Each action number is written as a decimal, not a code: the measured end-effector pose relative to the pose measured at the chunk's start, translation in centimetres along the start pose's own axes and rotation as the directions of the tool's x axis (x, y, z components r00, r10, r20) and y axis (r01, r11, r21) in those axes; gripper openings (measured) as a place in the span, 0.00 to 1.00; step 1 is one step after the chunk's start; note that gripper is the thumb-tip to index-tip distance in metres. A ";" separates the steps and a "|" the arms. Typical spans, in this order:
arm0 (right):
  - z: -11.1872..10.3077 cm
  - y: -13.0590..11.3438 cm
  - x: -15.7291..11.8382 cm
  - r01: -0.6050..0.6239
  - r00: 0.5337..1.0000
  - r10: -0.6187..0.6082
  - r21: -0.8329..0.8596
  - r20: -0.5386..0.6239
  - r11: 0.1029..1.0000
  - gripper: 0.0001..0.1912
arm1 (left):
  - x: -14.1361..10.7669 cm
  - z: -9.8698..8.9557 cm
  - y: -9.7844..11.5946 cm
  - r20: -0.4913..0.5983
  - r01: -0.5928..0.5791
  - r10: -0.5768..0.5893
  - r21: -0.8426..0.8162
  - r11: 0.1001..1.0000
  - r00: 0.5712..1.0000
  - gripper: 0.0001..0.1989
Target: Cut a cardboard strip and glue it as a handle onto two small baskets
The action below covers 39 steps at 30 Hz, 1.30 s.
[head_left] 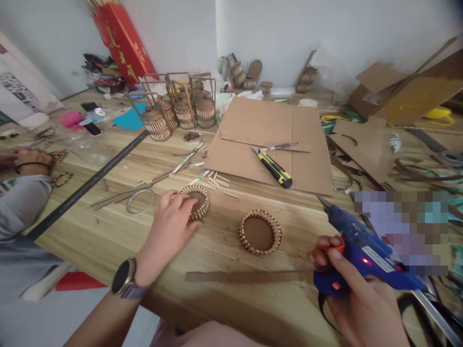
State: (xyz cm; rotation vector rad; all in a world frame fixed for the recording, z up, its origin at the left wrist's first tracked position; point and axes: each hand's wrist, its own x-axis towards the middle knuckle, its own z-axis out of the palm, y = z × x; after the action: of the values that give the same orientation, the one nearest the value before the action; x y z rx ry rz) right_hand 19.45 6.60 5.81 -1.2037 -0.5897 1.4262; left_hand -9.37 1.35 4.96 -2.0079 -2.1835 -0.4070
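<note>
The left hand (173,217) touches a small round basket (205,198). The right hand (361,301) holds a blue glue gun (356,241). Another round basket (258,234) sits between them. A knife (274,168) lies on cardboard (260,118).

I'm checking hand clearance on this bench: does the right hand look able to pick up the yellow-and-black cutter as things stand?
Probably not while the right hand grips the blue glue gun, though the cutter lies uncovered on the cardboard.

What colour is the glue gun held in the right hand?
The glue gun is mostly blue with an orange-red trigger, best seen in the head view.
</note>
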 end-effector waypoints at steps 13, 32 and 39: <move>-0.3 0.5 0.1 -0.027 0.997 0.030 -0.049 0.069 0.998 0.20 | 1.8 -0.3 -1.5 0.136 -0.017 0.055 -0.267 0.963 0.989 0.06; -2.0 0.0 -2.0 0.256 0.957 -0.105 -0.614 0.271 0.747 0.27 | 1.4 -2.5 8.4 0.016 -0.041 0.073 -0.700 0.713 0.997 0.08; -2.0 0.1 -2.0 0.233 0.964 -0.102 -0.604 0.245 0.762 0.27 | 1.4 -2.7 8.5 -0.014 -0.058 0.067 -0.684 0.727 0.998 0.09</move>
State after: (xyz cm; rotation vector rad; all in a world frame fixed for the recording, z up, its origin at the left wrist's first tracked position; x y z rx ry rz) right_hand 20.97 4.19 5.68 -1.4801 -1.3672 1.2295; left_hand -1.24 2.46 8.76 -2.3946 -2.1471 -1.3756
